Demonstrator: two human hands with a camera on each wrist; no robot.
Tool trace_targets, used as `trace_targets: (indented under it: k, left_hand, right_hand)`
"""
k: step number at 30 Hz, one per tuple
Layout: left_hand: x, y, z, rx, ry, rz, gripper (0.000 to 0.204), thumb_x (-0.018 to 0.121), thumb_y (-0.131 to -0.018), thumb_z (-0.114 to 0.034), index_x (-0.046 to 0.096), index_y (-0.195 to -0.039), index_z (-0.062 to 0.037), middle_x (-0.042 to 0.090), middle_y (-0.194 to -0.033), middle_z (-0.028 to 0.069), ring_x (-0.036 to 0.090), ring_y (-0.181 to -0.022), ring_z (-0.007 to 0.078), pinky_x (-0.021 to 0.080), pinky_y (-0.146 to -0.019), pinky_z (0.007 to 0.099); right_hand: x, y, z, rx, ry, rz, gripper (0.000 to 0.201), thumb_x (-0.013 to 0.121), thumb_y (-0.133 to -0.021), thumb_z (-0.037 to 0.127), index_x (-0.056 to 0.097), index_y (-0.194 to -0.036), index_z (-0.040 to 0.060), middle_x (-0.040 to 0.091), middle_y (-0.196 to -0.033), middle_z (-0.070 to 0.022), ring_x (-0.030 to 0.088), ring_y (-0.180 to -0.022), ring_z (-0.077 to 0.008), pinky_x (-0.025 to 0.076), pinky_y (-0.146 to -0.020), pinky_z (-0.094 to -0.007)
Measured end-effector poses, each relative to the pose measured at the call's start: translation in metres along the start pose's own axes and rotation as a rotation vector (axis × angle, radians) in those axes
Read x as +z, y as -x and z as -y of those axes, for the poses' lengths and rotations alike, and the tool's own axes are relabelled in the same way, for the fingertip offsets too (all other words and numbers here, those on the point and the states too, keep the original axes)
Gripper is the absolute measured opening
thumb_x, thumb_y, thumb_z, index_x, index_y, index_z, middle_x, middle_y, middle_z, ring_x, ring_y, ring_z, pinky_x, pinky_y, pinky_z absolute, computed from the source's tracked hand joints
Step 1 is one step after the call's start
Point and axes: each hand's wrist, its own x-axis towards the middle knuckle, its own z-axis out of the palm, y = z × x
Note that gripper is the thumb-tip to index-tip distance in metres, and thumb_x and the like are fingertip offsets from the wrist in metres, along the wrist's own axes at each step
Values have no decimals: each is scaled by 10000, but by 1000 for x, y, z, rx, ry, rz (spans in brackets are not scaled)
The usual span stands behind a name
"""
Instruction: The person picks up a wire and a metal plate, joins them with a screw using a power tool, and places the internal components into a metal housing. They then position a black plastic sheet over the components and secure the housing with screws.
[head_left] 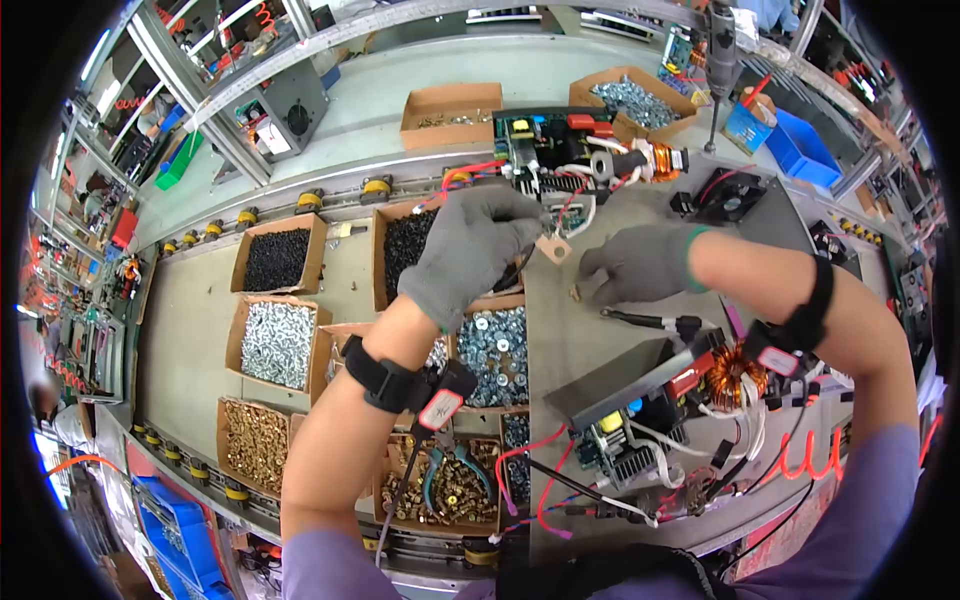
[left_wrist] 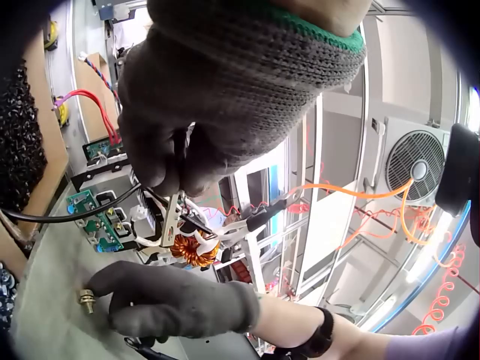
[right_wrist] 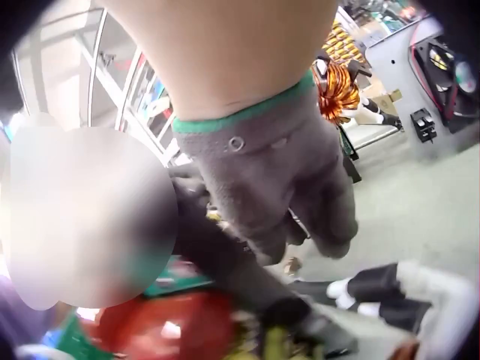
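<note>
My gloved left hand [head_left: 470, 245] pinches a flat copper-coloured metal tab [head_left: 553, 248] with a round hole. In the left wrist view this metal tab [left_wrist: 171, 219] shows edge-on below the fingertips. A black cable [left_wrist: 71, 218] runs up to the same fingers. Lower and to the right, my gloved right hand [head_left: 640, 265] is low over the grey surface with bent fingers. Its fingertips are right at a small brass bolt [left_wrist: 88, 301] with washers; I cannot tell whether they grip it. Behind both hands stands a circuit board assembly [head_left: 550, 145] with a copper coil.
Cardboard boxes of black screws [head_left: 277, 260], silver screws [head_left: 276, 343] and brass hardware [head_left: 258, 440] stand on the left. Blue-handled pliers [head_left: 455, 470] lie in another. A second circuit assembly [head_left: 640, 410] sits near my body. An electric screwdriver [head_left: 719, 60] hangs at the upper right.
</note>
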Motion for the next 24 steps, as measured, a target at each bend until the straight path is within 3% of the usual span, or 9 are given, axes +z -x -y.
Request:
trace_targets:
  k: [5, 7, 8, 13, 16, 18, 21, 22, 24]
  left_hand:
    - [-12, 2, -13, 50, -17, 52, 215, 626, -886, -70, 676, -1062, 44, 653, -824, 30, 562, -692, 69, 488, -648, 218]
    - [-10, 1, -24, -4, 78, 10, 224, 621, -889, -68, 667, -1079, 40, 662, -861, 41, 592, -726, 74, 518, -679, 219]
    - [-10, -3, -25, 19, 116, 43, 264, 622, -895, -110, 650, -1109, 42, 666, -892, 58, 624, -747, 93, 538, -694, 224]
    - [-3, -14, -60, -15, 286, 79, 401, 640, -905, -280, 624, -1147, 40, 668, -896, 80, 657, -759, 129, 550, -676, 233]
    - [-5, -18, -87, -129, 96, 190, 406, 641, -917, -345, 643, -1082, 26, 658, -838, 70, 650, -716, 117, 547, -633, 224]
    - [0, -17, -93, -93, 98, 172, 394, 643, -916, -337, 645, -1070, 25, 656, -824, 67, 648, -707, 113, 546, -626, 220]
    - [2, -17, -98, -69, 61, 152, 353, 646, -915, -291, 647, -1067, 27, 657, -820, 64, 644, -702, 106, 546, -611, 215]
    - [1, -18, -98, -80, 27, 145, 325, 646, -915, -253, 645, -1076, 29, 661, -830, 64, 641, -707, 102, 547, -602, 215]
    - [3, -18, -98, -76, -55, 120, 279, 639, -916, -194, 638, -1083, 30, 669, -851, 68, 643, -716, 100, 552, -600, 219]
  right_hand:
    - [16, -41, 2, -9, 17, 0, 290, 631, -834, 332, 629, -988, 87, 663, -944, -143, 622, -910, -332, 465, -798, -425]
    - [17, -48, -4, -172, -28, 112, 298, 667, -770, 286, 625, -982, 82, 648, -1013, -150, 607, -953, -346, 468, -817, -428]
    - [21, -46, -9, -229, -25, 59, 239, 665, -745, 239, 611, -906, 71, 639, -889, -137, 606, -863, -329, 459, -765, -431]
    - [-21, 14, 3, -163, -160, 0, 253, 662, -806, 287, 570, -854, 56, 597, -774, -102, 576, -739, -245, 446, -689, -386]
    - [-36, 57, 9, -195, -205, -158, 233, 681, -771, 223, 598, -883, 36, 620, -801, -103, 586, -744, -252, 468, -690, -377]
    - [-33, 78, 13, -322, -455, -533, 229, 693, -786, 195, 607, -916, 27, 604, -777, -84, 580, -728, -190, 471, -686, -341]
    - [-32, 88, 28, -292, -644, -684, 229, 699, -795, 173, 611, -940, 19, 601, -787, -66, 565, -750, -127, 471, -682, -305]
    - [-36, 91, 30, -304, -672, -670, 203, 703, -807, 127, 625, -961, 21, 616, -855, -11, 551, -786, -84, 458, -701, -258]
    - [-40, 86, 33, -309, -728, -767, 192, 700, -812, 118, 623, -959, 20, 617, -857, -17, 557, -787, -86, 462, -705, -258]
